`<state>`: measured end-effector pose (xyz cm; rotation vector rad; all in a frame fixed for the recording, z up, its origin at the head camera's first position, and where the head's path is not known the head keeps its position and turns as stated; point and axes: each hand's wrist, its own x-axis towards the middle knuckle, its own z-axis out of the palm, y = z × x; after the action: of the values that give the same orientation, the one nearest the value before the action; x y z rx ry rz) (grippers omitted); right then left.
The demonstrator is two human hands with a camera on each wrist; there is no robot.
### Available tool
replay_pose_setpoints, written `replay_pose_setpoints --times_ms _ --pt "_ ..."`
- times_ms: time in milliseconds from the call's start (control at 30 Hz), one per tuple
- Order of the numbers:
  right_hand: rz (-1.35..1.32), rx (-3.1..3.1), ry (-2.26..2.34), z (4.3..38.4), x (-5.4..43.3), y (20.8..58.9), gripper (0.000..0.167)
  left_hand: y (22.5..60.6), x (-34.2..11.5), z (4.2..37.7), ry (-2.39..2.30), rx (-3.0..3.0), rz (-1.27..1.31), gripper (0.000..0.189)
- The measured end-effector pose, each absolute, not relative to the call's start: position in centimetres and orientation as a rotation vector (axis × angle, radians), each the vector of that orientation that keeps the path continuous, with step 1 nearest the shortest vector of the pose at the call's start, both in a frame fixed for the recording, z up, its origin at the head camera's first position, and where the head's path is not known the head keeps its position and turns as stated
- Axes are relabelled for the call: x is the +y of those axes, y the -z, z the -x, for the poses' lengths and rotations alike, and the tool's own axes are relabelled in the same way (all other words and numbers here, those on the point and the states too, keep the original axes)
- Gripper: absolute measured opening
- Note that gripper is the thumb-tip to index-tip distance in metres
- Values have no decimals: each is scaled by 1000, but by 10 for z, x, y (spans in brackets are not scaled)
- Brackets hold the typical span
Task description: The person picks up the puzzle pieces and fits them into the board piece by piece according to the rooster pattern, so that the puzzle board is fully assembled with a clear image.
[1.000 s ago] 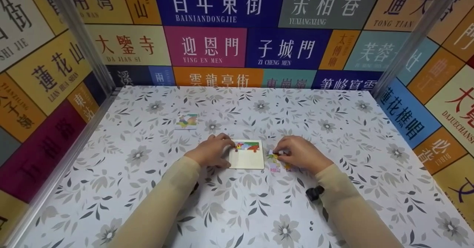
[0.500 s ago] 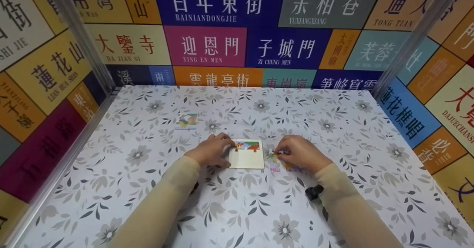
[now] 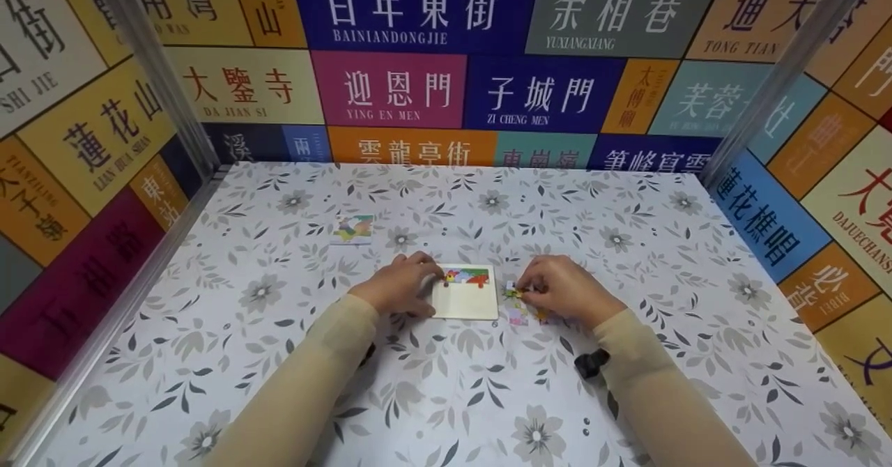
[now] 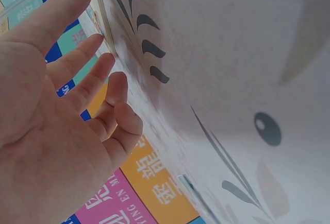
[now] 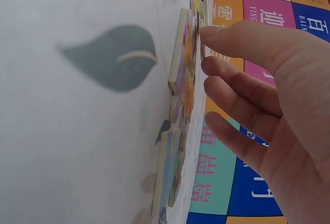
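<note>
A shallow cream puzzle tray (image 3: pixel 463 303) lies mid-table, with a strip of colourful joined pieces (image 3: pixel 468 276) along its far side. My left hand (image 3: pixel 401 286) holds the tray at its left end, thumb near the front corner and fingers near the back one. In the left wrist view, the other fingers (image 4: pixel 114 87) curl loosely beside the tray. Just right of the tray, my right hand (image 3: pixel 561 289) pinches a small puzzle piece (image 3: pixel 513 291) between thumb and fingertips. Loose puzzle pieces (image 3: pixel 517 316) lie under and beside that hand, partly hidden by it; the right wrist view shows several pieces (image 5: pixel 178 54) edge-on.
A small square picture (image 3: pixel 354 229) in bright colours lies farther back on the left. The table has a white floral cover (image 3: pixel 536 390). Panels with large lettering (image 3: pixel 397 90) wall in the back and both sides, with clear corner posts (image 3: pixel 167 83).
My right hand's fingertips have shifted very slightly over the loose pieces, and the pinched piece has turned a little. The left hand and the tray stay in place.
</note>
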<state>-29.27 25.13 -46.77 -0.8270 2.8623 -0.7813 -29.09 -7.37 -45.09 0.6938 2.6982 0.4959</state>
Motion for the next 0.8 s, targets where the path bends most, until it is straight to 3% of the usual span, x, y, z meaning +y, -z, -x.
replay_pose_setpoints --times_ms 367,800 --pt "751 2857 801 291 244 460 11 449 -74 292 -485 2675 -674 61" --pt "924 2897 763 292 225 460 6 452 -74 291 -523 2699 -677 62"
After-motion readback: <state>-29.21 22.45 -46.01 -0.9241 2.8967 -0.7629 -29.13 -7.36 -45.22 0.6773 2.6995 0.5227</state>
